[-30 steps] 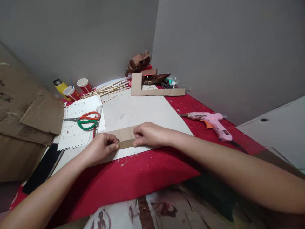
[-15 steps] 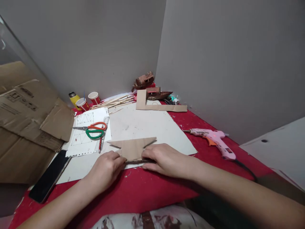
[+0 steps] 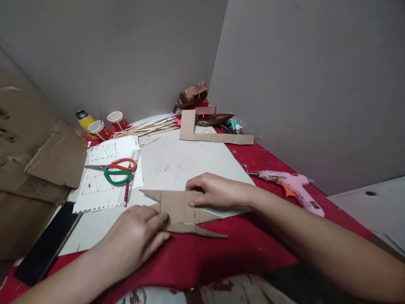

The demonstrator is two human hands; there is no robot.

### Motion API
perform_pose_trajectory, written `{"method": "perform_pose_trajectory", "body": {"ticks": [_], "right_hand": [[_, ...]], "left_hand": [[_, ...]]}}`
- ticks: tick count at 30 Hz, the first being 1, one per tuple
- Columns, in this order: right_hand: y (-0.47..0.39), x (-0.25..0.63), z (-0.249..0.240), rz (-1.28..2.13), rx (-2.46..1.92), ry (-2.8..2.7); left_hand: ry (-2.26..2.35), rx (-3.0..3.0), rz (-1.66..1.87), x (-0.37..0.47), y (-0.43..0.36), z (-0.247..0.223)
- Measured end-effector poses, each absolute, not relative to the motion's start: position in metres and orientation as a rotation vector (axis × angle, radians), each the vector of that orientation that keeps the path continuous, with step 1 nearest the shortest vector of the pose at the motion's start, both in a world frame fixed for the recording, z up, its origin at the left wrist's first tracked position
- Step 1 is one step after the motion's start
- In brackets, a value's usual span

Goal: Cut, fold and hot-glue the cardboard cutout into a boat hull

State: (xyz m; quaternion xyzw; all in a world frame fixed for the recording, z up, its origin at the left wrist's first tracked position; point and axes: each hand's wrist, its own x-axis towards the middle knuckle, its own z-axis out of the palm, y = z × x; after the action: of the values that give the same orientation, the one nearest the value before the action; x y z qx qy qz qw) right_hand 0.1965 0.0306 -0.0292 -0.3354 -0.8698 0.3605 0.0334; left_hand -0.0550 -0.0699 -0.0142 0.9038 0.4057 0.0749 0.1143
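Observation:
A brown cardboard piece (image 3: 179,209) with pointed flaps lies between my two hands, over the front edge of a white board (image 3: 164,162). My left hand (image 3: 139,228) pinches its near left edge, thumb below and fingers on top. On its upper right part, my right hand (image 3: 210,192) has its fingers and thumb closed on the cardboard. The near edge looks bent, and one pointed flap sticks out to the right over the red cloth (image 3: 190,261).
Scissors (image 3: 118,171) and a pencil rest on a sheet with drawn triangles (image 3: 95,192). Phone (image 3: 47,245) at left, pink glue gun (image 3: 294,185) at right. Behind are sticks (image 3: 152,126), cups (image 3: 99,131), an L-shaped cardboard (image 3: 188,126) and boat models (image 3: 209,116).
The view has shifted slightly. My right hand has moved up to the far part of the cardboard, which now shows more of its near side and right flaps. My left hand still grips it.

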Motion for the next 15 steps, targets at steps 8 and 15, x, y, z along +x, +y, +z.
{"method": "perform_pose_trajectory", "body": {"ticks": [8,15], "right_hand": [[0.046,0.193,-0.035,1.574,-0.984,-2.472],[0.047,0.190,-0.029,1.496,-1.064,-2.530]], "left_hand": [[1.218,2.096,-0.104,-0.051,0.022,0.005],[1.039,1.840,-0.169,-0.046,0.036,-0.008]]}}
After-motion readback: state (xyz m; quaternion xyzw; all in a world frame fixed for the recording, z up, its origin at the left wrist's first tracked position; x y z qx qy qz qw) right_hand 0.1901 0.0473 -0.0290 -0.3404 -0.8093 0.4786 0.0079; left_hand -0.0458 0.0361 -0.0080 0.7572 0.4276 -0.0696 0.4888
